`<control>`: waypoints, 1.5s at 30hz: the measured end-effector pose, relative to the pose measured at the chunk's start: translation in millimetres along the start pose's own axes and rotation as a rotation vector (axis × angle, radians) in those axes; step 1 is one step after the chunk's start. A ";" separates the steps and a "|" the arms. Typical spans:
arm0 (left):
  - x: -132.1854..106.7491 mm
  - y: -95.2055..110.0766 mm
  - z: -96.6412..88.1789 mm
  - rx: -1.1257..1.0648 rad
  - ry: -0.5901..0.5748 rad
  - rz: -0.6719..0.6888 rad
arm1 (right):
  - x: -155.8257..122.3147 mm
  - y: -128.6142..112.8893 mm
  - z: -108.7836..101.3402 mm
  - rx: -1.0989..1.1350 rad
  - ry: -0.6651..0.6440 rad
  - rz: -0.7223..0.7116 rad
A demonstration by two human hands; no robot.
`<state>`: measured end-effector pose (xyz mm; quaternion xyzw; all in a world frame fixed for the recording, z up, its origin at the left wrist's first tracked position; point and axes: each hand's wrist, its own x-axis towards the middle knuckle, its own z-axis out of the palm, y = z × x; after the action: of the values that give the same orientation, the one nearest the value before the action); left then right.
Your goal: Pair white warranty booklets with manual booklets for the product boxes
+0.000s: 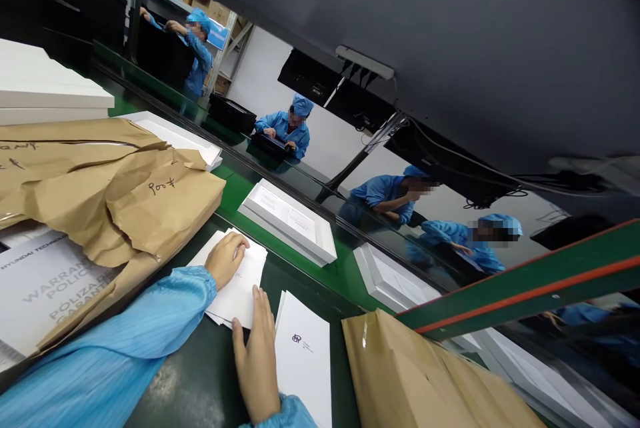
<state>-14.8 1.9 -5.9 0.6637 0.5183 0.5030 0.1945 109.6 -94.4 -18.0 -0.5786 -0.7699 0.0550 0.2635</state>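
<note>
A small stack of white leaflets point(253, 265) lies on the dark green worktop in front of me, its sheets slightly out of line. My left hand point(229, 260) rests on top of the stack's left side, fingers loosely bent over the paper. At the near edge of the same stack is my right hand point(259, 355), its fingers stretched out and the thumb apart. Beside the right hand lies a second pile of white booklets point(303, 368) with a small dark logo on the cover. Neither hand grips anything that I can see.
Torn brown paper wrapping point(145, 195) around printed warranty booklets point(45, 288) lies at the left. A brown paper package point(420, 375) stands at the right, under a green bar point(525, 281). White boxes point(293, 220) sit on the green conveyor point(233, 178); co-workers in blue are beyond.
</note>
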 end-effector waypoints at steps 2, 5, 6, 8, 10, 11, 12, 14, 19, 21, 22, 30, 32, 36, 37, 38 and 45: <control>-0.2 0.0 -0.1 0.002 0.000 -0.003 | -1.2 -2.7 -0.7 -0.007 0.005 -0.017; 0.0 -0.1 -0.1 0.006 -0.002 -0.003 | -3.2 -12.7 -2.2 -0.083 0.021 -0.057; 0.1 -0.3 -0.1 0.006 -0.003 -0.002 | -3.6 -15.6 -2.5 -0.101 0.026 -0.060; 0.3 -0.6 0.2 0.004 -0.002 -0.002 | -4.2 -19.6 -2.7 -0.085 0.039 -0.052; 0.1 -0.9 0.5 0.001 -0.008 -0.001 | -4.3 -22.2 -2.2 0.043 0.044 -0.043; -0.1 -0.9 0.6 -0.001 -0.011 0.000 | -4.2 -23.6 -1.6 0.153 0.044 -0.031; -0.4 -0.8 0.6 -0.004 -0.011 0.004 | -3.8 -25.3 -0.6 0.297 0.047 -0.007; -1.1 0.2 0.2 -0.012 0.002 0.013 | -1.7 -29.6 2.3 0.657 0.056 0.103; -3.1 9.1 -3.8 0.040 0.017 0.104 | 13.4 -37.3 3.5 1.401 0.078 0.456; -4.8 15.2 -6.6 0.086 0.038 0.158 | 21.5 -33.8 -5.5 1.472 0.096 0.464; -6.0 18.7 -7.8 0.100 0.052 0.178 | 25.1 -30.0 -12.3 1.454 0.126 0.445; -24.0 39.7 10.4 -0.529 -0.320 0.129 | 26.8 1.3 -42.7 0.311 0.309 -0.073; -27.2 38.8 19.9 -0.729 -0.348 -0.074 | 24.2 -0.5 -35.1 0.128 0.151 -0.171; -27.7 32.6 27.9 -0.854 -0.226 -0.377 | 21.8 1.8 -37.4 0.041 -0.074 -0.163; -27.3 31.4 27.6 -0.856 -0.222 -0.403 | 19.7 6.6 -43.3 0.047 -0.087 -0.136; -26.8 30.8 26.7 -0.858 -0.236 -0.419 | 15.7 13.6 -50.3 0.043 -0.079 -0.090; -26.9 34.7 22.4 -0.804 -0.293 -0.409 | -55.2 76.5 -76.6 -0.331 0.110 0.392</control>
<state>22.9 -29.4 -0.7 0.4839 0.3695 0.5163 0.6022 222.1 -137.2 -1.1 -0.7540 -0.6261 -0.0534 0.1913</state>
